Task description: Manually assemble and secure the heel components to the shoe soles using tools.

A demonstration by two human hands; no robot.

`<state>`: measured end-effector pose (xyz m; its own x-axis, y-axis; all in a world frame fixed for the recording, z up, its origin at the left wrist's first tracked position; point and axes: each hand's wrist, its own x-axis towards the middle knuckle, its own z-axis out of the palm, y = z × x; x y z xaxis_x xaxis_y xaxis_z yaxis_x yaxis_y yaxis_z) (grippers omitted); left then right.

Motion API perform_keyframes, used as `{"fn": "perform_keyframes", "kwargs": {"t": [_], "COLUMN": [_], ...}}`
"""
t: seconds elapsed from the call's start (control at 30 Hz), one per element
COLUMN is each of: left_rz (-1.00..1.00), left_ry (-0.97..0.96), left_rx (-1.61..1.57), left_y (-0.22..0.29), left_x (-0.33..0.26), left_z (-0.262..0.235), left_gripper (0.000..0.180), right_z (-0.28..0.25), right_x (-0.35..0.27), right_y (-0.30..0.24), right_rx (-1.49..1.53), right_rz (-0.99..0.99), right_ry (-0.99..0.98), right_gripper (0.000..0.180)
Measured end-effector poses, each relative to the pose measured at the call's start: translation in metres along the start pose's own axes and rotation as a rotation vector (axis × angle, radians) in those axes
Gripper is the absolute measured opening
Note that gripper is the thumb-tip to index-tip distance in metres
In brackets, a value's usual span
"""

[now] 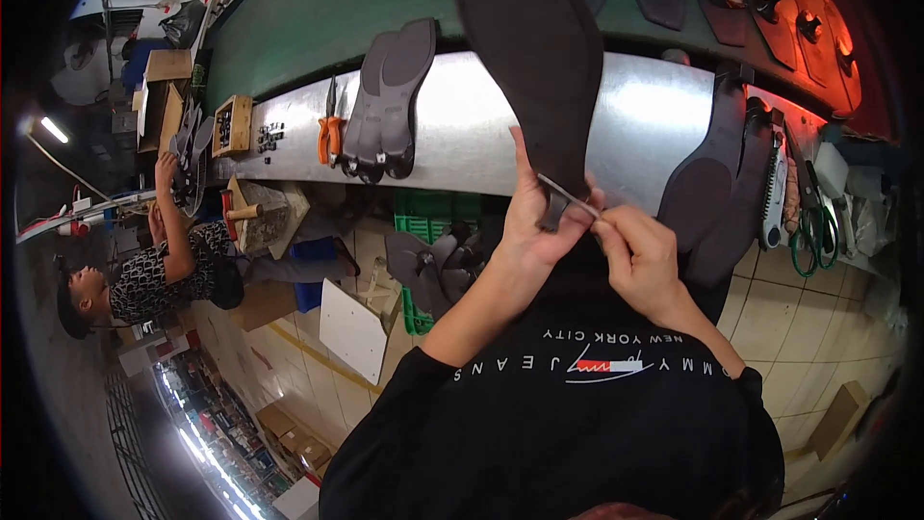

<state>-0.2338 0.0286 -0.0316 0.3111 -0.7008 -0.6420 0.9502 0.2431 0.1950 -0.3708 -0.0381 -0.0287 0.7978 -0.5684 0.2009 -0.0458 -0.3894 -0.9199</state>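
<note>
A long dark shoe sole (pixel 539 48) stands up before me, its broad end over the metal bench and its narrow end low. My left hand (pixel 541 220) grips that narrow end, palm up, with the thumb along one side. In a pinch, my right hand (pixel 635 255) holds one end of a thin pale strip (pixel 568 195), which crosses the sole's narrow end; whether it is a strap or a blade I cannot tell. Some fingertips of both hands hide one another there. On the bench to the left lie several dark soles (pixel 390 101), beside orange-handled pliers (pixel 330 135).
A green conveyor belt (pixel 318 14) carries soles at the far right under red light. Soles (pixel 698 193), a utility knife (pixel 773 188) and green-handled scissors (pixel 816 231) lie at right. Left are a wooden box (pixel 232 125), a green crate (pixel 419 313) and a co-worker (pixel 178 265).
</note>
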Motion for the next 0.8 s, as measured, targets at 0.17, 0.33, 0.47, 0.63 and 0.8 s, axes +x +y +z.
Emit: {"fn": "perform_keyframes", "kwargs": {"t": [0.17, 0.33, 0.47, 0.63, 0.8], "left_rz": [-0.018, -0.075, -0.082, 0.102, -0.158], "left_ry": [-0.188, -0.159, -0.029, -0.036, -0.323], "left_rx": [-0.007, -0.174, -0.265, 0.103, 0.182], "left_y": [0.001, 0.003, 0.009, -0.007, -0.012], "left_x": [0.004, 0.009, 0.015, 0.007, 0.001], "left_z": [-0.009, -0.010, -0.010, -0.012, -0.020], "left_gripper": [0.064, 0.061, 0.060, 0.049, 0.045], "right_z": [0.003, 0.004, 0.008, -0.009, -0.016], "right_x": [-0.005, -0.013, -0.019, 0.002, 0.001], "right_y": [0.000, -0.004, -0.003, -0.022, -0.005], "right_rx": [0.017, 0.042, 0.126, 0.512, 0.683], "right_rz": [0.040, -0.118, -0.057, 0.334, 0.527], "right_ry": [-0.095, -0.248, -0.271, -0.196, -0.157], "right_gripper": [0.003, 0.007, 0.003, 0.048, 0.048]}}
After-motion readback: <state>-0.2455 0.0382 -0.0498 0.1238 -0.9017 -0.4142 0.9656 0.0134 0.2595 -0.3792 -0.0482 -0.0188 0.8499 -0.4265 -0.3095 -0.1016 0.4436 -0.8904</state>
